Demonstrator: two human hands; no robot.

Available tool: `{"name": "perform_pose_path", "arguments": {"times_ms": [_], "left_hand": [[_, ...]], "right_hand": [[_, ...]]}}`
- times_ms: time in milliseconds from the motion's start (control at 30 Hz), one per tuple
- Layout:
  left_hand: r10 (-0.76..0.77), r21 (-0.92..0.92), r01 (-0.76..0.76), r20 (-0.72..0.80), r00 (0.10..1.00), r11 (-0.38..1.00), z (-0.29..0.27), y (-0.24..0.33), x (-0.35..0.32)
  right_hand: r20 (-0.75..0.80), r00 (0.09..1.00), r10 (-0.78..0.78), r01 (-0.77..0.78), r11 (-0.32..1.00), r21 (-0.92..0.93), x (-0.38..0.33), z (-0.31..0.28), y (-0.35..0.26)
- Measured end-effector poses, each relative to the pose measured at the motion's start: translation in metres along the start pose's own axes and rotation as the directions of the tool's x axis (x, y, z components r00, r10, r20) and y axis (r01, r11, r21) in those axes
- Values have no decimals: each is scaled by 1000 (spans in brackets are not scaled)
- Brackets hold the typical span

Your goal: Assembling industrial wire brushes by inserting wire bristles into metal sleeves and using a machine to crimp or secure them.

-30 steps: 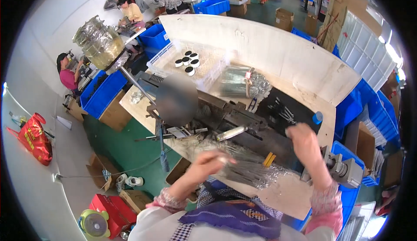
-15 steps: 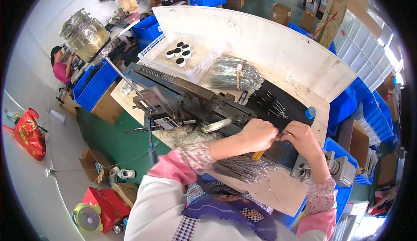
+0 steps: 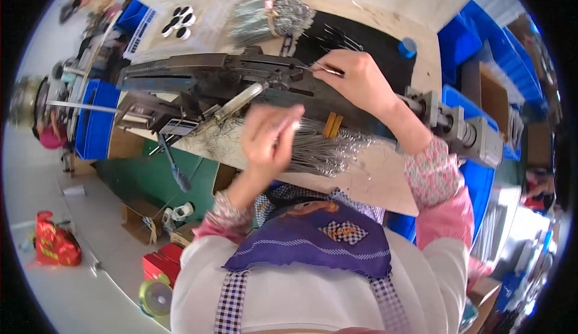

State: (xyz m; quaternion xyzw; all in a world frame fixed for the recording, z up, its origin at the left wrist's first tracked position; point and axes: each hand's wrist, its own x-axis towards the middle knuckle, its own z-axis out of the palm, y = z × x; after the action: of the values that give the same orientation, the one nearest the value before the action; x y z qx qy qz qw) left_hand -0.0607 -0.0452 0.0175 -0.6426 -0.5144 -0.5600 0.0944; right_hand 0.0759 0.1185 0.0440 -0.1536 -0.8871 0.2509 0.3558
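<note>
A thin silver metal pin (image 3: 325, 68) is pinched by the right hand (image 3: 360, 81) at the dark steel machine (image 3: 241, 75). Loose silver wire rods (image 3: 325, 150) are gripped by the left hand (image 3: 271, 138). Pin should be fed straight & steady, w/ fingers kept clear.

Machine (image 3: 241, 78): dark metal, matt, oily-looking, with a bright polished steel rod at its 6 o'clock.
Wires (image 3: 325, 147): thin shiny metal, loose heap on the bench (image 3: 385, 177), which is pale, worn, matt board.
Wire bundle (image 3: 271, 15), 12 o'clock of the machine: glossy silver metal.
Mat (image 3: 373, 51): black, matt, rubbery.
Cap (image 3: 407, 47): smooth blue plastic.
Bins (image 3: 96, 123), 9 o'clock: blue plastic, slightly glossy.
Motor (image 3: 463, 132), 3 o'clock: grey metal, dull.
Sleeves (image 3: 439, 177): floral cotton cloth, soft.
Apron (image 3: 313, 243): purple woven cloth, matt.
Box (image 3: 490, 93): brown cardboard, rough.
Floor (image 3: 144, 177): green, smooth painted.
</note>
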Motion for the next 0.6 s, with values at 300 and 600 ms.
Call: {"name": "perform_pose_path", "arguments": {"times_ms": [300, 600], "left_hand": [[-253, -449, 591, 887, 387, -670, -30, -30, 15], [-644, -135, 789, 505, 575, 600, 26, -14, -23]], "right_hand": [[56, 996, 73, -67, 994, -88, -15, 3, -7], [50, 997, -64, 72, 981, -182, -13, 9, 2]]}}
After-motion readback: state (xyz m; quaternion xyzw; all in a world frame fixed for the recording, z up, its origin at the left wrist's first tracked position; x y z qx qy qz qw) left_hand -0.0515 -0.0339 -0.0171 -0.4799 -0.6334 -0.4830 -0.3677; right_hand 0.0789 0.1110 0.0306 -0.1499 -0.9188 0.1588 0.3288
